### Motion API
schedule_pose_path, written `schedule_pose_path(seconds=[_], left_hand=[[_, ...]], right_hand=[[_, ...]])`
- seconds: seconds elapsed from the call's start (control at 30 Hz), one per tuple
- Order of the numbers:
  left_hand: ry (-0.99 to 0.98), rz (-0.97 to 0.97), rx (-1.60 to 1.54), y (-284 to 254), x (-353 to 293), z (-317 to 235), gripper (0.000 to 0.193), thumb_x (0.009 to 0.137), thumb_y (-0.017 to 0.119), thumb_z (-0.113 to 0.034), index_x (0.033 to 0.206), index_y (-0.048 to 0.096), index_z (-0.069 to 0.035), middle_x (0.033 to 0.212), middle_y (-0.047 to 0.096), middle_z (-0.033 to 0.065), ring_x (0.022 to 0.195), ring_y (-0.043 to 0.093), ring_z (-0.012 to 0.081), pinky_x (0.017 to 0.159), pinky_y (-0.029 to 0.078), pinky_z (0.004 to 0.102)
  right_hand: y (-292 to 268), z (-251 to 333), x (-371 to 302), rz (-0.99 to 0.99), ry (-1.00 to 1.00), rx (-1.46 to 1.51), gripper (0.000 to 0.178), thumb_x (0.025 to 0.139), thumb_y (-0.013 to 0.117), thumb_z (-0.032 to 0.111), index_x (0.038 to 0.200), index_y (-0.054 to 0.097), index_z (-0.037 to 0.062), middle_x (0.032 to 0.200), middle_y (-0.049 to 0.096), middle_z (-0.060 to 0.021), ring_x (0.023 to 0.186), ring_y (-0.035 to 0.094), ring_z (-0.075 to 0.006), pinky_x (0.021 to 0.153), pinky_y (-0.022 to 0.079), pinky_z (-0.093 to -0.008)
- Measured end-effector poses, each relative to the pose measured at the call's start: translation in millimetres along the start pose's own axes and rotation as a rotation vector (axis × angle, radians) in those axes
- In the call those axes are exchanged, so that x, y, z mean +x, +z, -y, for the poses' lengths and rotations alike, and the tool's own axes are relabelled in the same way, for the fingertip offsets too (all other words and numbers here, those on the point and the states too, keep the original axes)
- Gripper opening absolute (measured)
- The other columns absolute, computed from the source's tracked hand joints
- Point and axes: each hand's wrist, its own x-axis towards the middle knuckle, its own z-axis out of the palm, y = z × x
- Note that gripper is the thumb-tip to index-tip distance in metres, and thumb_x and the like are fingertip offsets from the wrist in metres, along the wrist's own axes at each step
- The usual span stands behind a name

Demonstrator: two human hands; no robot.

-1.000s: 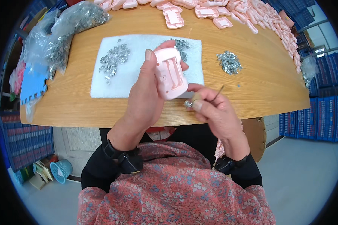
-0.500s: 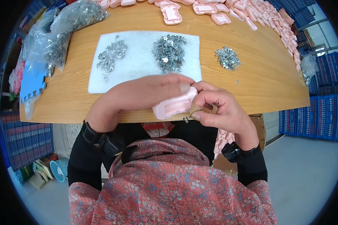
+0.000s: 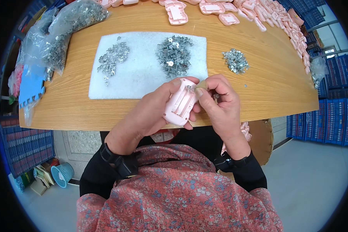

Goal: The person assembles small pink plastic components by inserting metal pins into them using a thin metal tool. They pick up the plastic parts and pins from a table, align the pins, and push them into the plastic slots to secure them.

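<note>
My left hand [image 3: 149, 110] is closed around a pink plastic case [image 3: 176, 118], which is tilted with its slotted battery compartment facing up. At the compartment's upper end sits a small metal contact piece [image 3: 189, 88]. My right hand [image 3: 220, 102] is pinched at that end, its thumb and forefinger against the case beside the piece. A tan finger cover [image 3: 200, 86] shows at its fingertips. Further small metal contacts [image 3: 216, 96] are tucked within the curled fingers of the right hand; how many is hidden.
A white foam sheet [image 3: 143, 71] carries two piles of metal pieces. Another metal pile [image 3: 236, 61] lies to its right on the wooden table [image 3: 270, 89]. Bags of metal parts [image 3: 58, 50] lie at the left. Many pink cases [image 3: 259, 15] line the far and right edges.
My left hand has turned from lying over the pink case to gripping its left side. The case has swung more upright, and my right fingertips have moved up to its upper end.
</note>
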Motion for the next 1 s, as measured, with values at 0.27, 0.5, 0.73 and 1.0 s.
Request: schedule_pose_path(seconds=[0.27,0.5,0.73,1.0], left_hand=[[0.037,-0.104,-0.014,-5,0,12,0.045,0.106,0.029,-0.033,0.141,0.040,-0.005,0.101,0.062,0.0141,0.082,0.067,0.0233,0.069,0.060,0.0389],[0.034,-0.124,-0.004,-2,1,11,0.045,0.107,0.028,-0.033,0.140,0.041,-0.005,0.101,0.062,0.0127,0.081,0.067,0.0219,0.069,0.060,0.0386],[0.009,-0.186,0.008,3,2,12,0.046,0.108,0.023,-0.033,0.141,0.042,-0.007,0.102,0.064,0.0119,0.080,0.067,0.0227,0.067,0.060,0.0386],[0.044,-0.200,0.134,4,3,17,0.046,0.107,0.026,-0.034,0.141,0.042,-0.007,0.102,0.064,0.0112,0.080,0.068,0.0211,0.066,0.060,0.0375]], right_hand=[[5,-14,3,-0.051,-0.235,-0.427,0.012,0.081,0.072,0.003,0.085,0.061,0.0012,0.080,0.057,-0.0067,0.068,0.057,-0.0146,0.057,0.047,-0.0259],[8,-9,-1,-0.081,-0.193,-0.450,0.013,0.081,0.073,0.003,0.084,0.061,0.0013,0.079,0.056,-0.0064,0.066,0.059,-0.0147,0.054,0.049,-0.0280],[8,-10,-1,-0.064,-0.271,-0.558,0.015,0.079,0.074,0.004,0.081,0.059,0.0024,0.076,0.055,-0.0081,0.064,0.059,-0.0207,0.053,0.048,-0.0316],[0,5,0,0.058,-0.356,-0.785,0.015,0.073,0.074,0.003,0.081,0.061,0.0048,0.077,0.058,-0.0099,0.072,0.060,-0.0305,0.062,0.049,-0.0392]])
